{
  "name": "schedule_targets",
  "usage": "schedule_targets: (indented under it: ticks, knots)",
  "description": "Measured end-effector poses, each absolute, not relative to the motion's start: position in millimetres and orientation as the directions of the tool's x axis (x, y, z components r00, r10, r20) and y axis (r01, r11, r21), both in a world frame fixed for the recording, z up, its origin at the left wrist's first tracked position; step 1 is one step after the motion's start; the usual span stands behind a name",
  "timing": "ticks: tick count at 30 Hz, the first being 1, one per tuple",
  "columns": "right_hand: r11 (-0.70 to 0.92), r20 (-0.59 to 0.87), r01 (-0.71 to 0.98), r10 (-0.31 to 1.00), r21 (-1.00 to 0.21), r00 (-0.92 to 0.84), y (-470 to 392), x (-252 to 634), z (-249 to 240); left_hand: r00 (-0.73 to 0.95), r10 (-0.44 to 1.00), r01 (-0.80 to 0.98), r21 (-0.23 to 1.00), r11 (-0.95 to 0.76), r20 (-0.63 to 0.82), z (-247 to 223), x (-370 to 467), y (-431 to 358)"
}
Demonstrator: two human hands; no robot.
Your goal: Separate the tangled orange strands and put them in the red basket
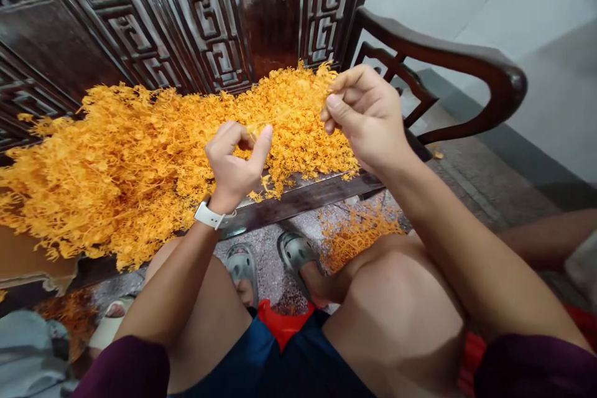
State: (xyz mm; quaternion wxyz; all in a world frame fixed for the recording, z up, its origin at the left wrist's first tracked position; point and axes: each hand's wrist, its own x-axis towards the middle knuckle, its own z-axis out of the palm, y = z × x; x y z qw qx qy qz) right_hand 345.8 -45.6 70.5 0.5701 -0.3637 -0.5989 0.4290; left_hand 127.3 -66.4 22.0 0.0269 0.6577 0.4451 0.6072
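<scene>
A long heap of thin, branching orange sprigs, which look like plastic, lies along a dark wooden bench. Over its front middle is my left hand, fingers curled and thumb raised; a thin orange strand shows between thumb and index finger. My right hand is held up at the heap's right end, thumb and fingers pinched together. Orange bits show behind its fingertips, and I cannot make out what the pinch holds. The two hands are apart. A white band circles my left wrist.
The bench has a carved back and a curved armrest at the right. Below its front edge, more orange pieces lie on the speckled floor. A cardboard box is at the left; another person's foot is lower left.
</scene>
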Motion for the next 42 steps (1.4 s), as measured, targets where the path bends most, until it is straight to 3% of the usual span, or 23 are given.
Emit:
schedule_targets:
  ticks: [4, 9, 15, 20, 23, 27, 32, 35, 38, 40, 41, 42]
  knots:
    - [0.327, 0.331, -0.048, 0.931, -0.944, -0.154, -57.5, 342.5, 79.1, -0.063, 0.670, 0.583, 0.572, -0.577, 0.740, 28.6, 105.2, -58.0]
    - [0.351, 0.356, -0.063, 0.907, -0.934, -0.224, -60.7, 335.1, 81.0, 0.217, 0.844, 0.211, 0.820, -0.532, 0.491, 24.0, 107.1, -53.3]
    - [0.296, 0.276, -0.030, 0.845, -0.955, -0.458, -64.5, 322.5, 81.1, 0.177, 0.912, 0.133, 0.909, -0.395, 0.371, 20.0, 120.5, -51.3]
    - [0.130, 0.125, -0.027, 0.844, -0.991, -0.522, -61.9, 313.1, 84.0, 0.304, 0.897, 0.036, 0.937, -0.348, 0.322, 25.3, 105.0, -46.3]
    - [0.120, 0.128, -0.046, 0.879, -0.992, -0.459, -56.1, 308.6, 80.9, 0.226, 0.930, 0.006, 0.954, -0.301, 0.291, 31.3, 97.3, -47.8]
    - [0.261, 0.258, -0.054, 0.862, -0.964, -0.436, -49.9, 299.9, 71.7, 0.064, 0.951, -0.039, 0.953, -0.299, 0.301, 33.1, 98.3, -48.2]
    - [0.361, 0.298, 0.058, 0.840, -0.931, -0.454, -62.1, 277.0, 74.2, -0.036, 0.967, -0.091, 0.963, -0.253, 0.251, 16.7, 101.9, -33.7]
    - [0.409, 0.260, 0.076, 0.702, -0.909, -0.663, -86.4, 263.3, 86.3, -0.132, 0.973, -0.104, 0.973, -0.206, 0.191, 6.2, 81.2, -12.7]
    - [0.426, 0.071, 0.077, 0.322, -0.901, -0.944, -111.4, 256.2, 98.1, -0.258, 0.963, -0.138, 0.984, -0.111, 0.072, 2.6, 41.9, 8.9]
    - [0.369, -0.035, 0.071, 0.103, -0.927, -0.994, -115.9, 255.8, 102.2, -0.337, 0.941, -0.158, 0.982, -0.099, 0.041, 3.2, 17.8, 16.7]
    - [0.302, -0.030, 0.058, 0.096, -0.951, -0.995, -112.6, 256.7, 102.8, -0.359, 0.932, -0.157, 0.982, -0.107, 0.044, 3.9, 9.4, 17.6]
    - [0.216, 0.026, 0.014, 0.181, -0.976, -0.983, -105.7, 258.1, 102.3, -0.363, 0.930, -0.143, 0.982, -0.120, 0.061, 4.7, 4.0, 16.8]
